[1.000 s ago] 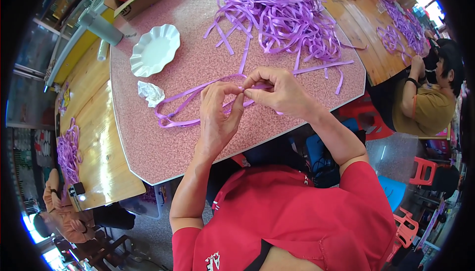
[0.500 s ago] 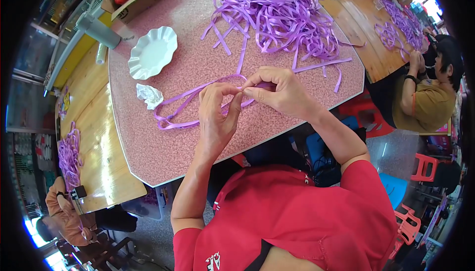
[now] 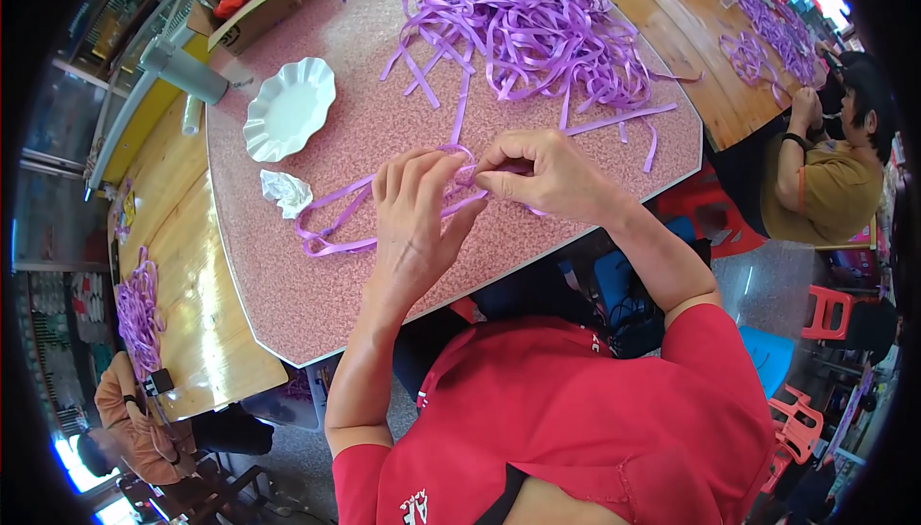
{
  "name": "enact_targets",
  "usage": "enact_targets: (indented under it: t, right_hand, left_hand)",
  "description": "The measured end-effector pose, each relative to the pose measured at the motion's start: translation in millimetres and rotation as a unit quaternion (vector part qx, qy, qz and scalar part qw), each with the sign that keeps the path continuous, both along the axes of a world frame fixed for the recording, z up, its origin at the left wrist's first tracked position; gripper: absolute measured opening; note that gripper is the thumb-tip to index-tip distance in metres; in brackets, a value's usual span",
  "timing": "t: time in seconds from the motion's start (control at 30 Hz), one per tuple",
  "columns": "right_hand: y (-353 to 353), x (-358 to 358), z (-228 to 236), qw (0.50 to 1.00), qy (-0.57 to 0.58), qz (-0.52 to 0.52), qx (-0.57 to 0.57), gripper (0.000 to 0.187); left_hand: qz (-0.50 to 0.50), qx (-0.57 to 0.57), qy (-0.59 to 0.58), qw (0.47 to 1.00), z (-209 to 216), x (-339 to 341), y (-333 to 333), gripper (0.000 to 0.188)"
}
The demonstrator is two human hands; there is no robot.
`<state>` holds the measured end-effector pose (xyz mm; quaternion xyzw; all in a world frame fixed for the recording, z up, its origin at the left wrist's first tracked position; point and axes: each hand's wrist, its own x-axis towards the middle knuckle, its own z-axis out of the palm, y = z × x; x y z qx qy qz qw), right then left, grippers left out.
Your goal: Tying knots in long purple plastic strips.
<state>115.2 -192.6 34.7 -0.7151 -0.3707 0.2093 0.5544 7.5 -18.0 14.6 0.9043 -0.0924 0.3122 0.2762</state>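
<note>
A long loop of purple ribbon (image 3: 331,245) lies on the pink speckled table (image 3: 288,300), running behind my left hand toward my right. Thumb and fingertips of my right hand (image 3: 549,176) pinch the ribbon near the table's middle. My left hand (image 3: 416,210) is beside it, fingers spread and thumb apart, gripping nothing that I can see. Part of the ribbon is hidden behind both hands. Beyond them lies a tangled heap of purple ribbons (image 3: 532,31), with loose strands trailing toward me.
A white scalloped dish (image 3: 290,111) and crumpled white tissue (image 3: 287,193) lie to the left. Farther left are a grey-green bottle (image 3: 182,70) and an open cardboard box (image 3: 257,15). Two people sit at wooden side tables with more purple ribbon (image 3: 139,309). Red stools stand at right.
My left hand has let go of its pinch and opened, its fingers lifting away from my right fingertips. The right hand keeps its pinch on the ribbon. The view has shifted slightly.
</note>
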Motion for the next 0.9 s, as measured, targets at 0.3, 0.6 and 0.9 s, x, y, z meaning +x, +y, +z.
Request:
enact_targets:
  t: [0.3,0.6,0.9]
  right_hand:
    - [-2.0,5.0,2.9,0.998,-0.015,0.036,-0.041,0.018]
    - [-2.2,5.3,5.5,0.996,0.078,0.033,-0.037,0.012]
    - [0.6,3.8,-2.4,0.998,-0.036,0.053,-0.005,0.013]
  left_hand:
    - [-0.076,0.112,0.049,0.99,11.6,-1.3,22.2,0.017]
    - [-0.096,-0.076,0.119,0.985,4.8,-11.1,28.8,0.033]
    - [-0.16,-0.077,0.089,0.98,-3.5,-8.8,23.5,0.008]
